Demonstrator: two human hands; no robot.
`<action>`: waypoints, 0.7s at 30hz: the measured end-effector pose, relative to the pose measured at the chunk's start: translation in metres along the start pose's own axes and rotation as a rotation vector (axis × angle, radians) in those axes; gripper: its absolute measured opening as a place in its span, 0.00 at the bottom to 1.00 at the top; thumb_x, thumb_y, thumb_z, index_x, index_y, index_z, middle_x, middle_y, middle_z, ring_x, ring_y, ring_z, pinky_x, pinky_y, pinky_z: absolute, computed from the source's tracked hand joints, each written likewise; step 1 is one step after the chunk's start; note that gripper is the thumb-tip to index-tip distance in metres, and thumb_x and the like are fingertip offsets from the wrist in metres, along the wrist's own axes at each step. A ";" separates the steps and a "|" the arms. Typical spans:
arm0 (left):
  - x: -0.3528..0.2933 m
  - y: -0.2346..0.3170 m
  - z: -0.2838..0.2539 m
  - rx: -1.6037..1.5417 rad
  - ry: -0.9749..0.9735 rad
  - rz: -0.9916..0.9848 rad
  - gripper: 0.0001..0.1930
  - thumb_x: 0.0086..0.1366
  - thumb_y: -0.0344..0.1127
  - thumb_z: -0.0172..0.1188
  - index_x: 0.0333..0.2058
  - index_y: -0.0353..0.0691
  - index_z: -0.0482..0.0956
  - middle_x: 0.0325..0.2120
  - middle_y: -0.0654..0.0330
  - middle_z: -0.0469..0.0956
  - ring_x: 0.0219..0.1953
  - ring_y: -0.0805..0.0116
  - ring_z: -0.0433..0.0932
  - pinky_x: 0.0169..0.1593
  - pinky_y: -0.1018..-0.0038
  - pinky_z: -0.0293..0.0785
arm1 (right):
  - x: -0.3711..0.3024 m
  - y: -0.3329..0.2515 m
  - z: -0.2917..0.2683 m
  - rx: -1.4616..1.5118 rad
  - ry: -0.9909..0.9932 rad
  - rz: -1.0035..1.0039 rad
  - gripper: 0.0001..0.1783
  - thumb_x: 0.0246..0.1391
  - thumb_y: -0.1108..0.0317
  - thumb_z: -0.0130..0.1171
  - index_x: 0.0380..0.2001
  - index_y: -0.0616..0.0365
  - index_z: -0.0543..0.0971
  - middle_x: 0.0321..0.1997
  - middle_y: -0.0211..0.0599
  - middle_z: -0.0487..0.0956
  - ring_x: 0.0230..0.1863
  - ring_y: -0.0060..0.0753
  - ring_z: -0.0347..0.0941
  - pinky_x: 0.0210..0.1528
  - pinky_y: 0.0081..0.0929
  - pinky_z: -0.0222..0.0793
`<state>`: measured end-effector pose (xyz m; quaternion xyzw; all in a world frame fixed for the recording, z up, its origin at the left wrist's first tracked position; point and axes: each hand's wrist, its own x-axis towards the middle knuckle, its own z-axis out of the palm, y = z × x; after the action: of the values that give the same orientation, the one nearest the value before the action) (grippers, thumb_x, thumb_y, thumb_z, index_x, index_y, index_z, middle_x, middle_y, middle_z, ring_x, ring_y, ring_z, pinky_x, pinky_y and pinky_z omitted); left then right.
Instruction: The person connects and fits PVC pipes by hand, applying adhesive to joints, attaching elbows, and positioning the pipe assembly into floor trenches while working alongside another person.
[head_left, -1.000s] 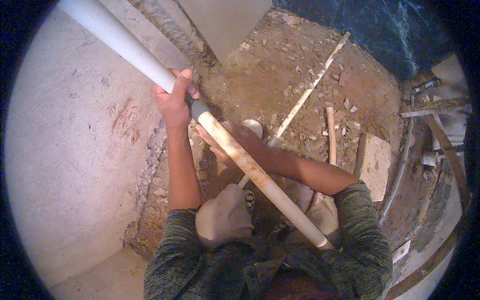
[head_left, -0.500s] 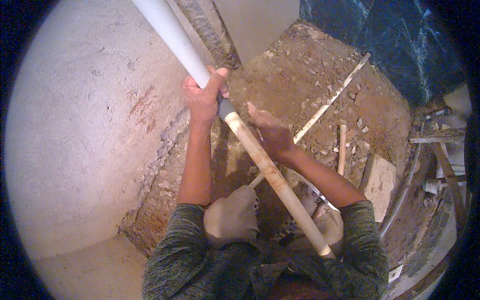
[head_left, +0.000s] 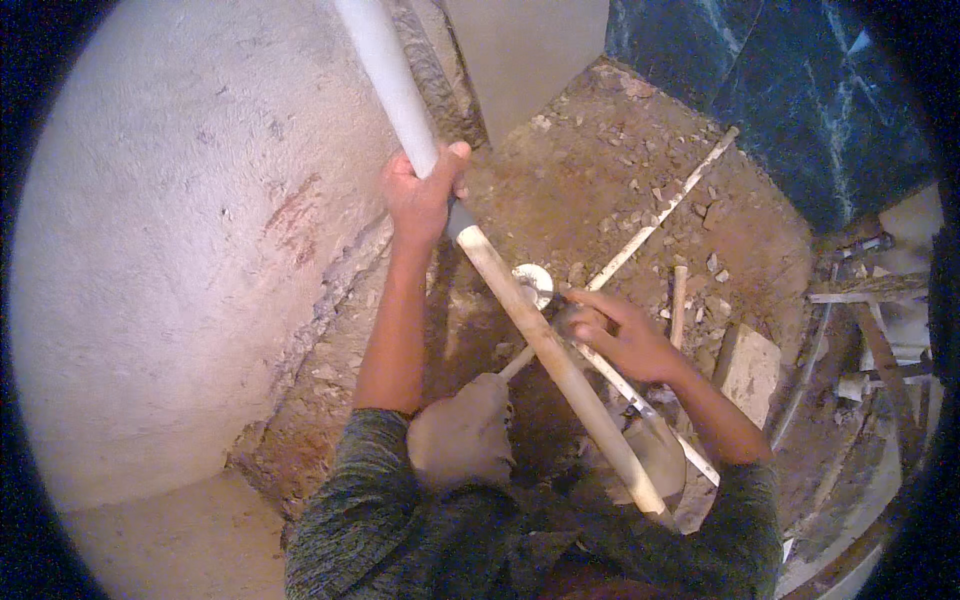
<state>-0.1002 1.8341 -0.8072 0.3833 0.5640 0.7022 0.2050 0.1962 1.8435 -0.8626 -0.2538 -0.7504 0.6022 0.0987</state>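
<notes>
My left hand (head_left: 418,195) is wrapped round a long pale pipe (head_left: 388,75), just above a dark grey section (head_left: 459,218). Below that section, a cream, brown-stained pipe (head_left: 560,370) continues the same line, slanting toward my lap. On the right side of this pipe, my right hand (head_left: 625,335) has its fingers partly curled and slightly blurred. A small dark shape shows at its fingertips, too unclear to name. Just left of those fingertips is a round white ring-like thing (head_left: 533,285), partly behind the pipe. A white strip (head_left: 640,400) runs beneath my right hand.
A thin dirty-white pipe (head_left: 665,210) crosses the rubble-strewn dirt floor (head_left: 590,130). A short wooden handle-like stick (head_left: 679,305) and a pale block (head_left: 750,365) lie at right. A rough plaster wall (head_left: 180,250) stands close on the left; dark blue marbled panels (head_left: 780,100) are at far right.
My right hand has moved down and right, away from the grey section, and the white ring-like thing now shows. The upper end of the held pipe has swung right, with my left hand still round it.
</notes>
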 end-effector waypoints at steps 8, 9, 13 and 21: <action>0.032 -0.031 0.001 0.064 0.022 -0.084 0.13 0.59 0.40 0.68 0.23 0.42 0.74 0.16 0.68 0.72 0.17 0.79 0.70 0.20 0.80 0.67 | -0.143 -0.020 -0.013 0.140 0.166 0.323 0.34 0.59 0.54 0.61 0.64 0.54 0.64 0.48 0.35 0.77 0.51 0.32 0.73 0.56 0.34 0.68; 0.033 -0.022 0.007 0.081 0.052 -0.072 0.14 0.59 0.40 0.68 0.23 0.42 0.74 0.16 0.68 0.71 0.17 0.79 0.70 0.20 0.80 0.66 | -0.159 -0.021 -0.013 0.113 0.195 0.353 0.35 0.58 0.54 0.61 0.64 0.54 0.63 0.50 0.36 0.77 0.52 0.33 0.72 0.56 0.34 0.67; 0.053 -0.037 0.008 0.075 -0.015 -0.039 0.13 0.60 0.40 0.67 0.24 0.41 0.75 0.16 0.68 0.71 0.16 0.79 0.69 0.20 0.80 0.66 | -0.199 -0.021 -0.003 0.174 0.116 0.272 0.40 0.58 0.64 0.62 0.69 0.55 0.55 0.51 0.37 0.74 0.50 0.30 0.72 0.50 0.31 0.71; 0.084 -0.034 0.024 0.289 -0.026 0.095 0.16 0.60 0.43 0.67 0.22 0.38 0.76 0.16 0.65 0.73 0.16 0.78 0.71 0.21 0.77 0.70 | -0.204 -0.072 0.028 0.335 0.055 0.590 0.43 0.57 0.64 0.64 0.69 0.53 0.52 0.51 0.40 0.74 0.53 0.30 0.69 0.52 0.33 0.70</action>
<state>-0.1384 1.9193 -0.8119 0.4442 0.6376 0.6176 0.1216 0.3379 1.7071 -0.7695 -0.4566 -0.5323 0.7126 -0.0191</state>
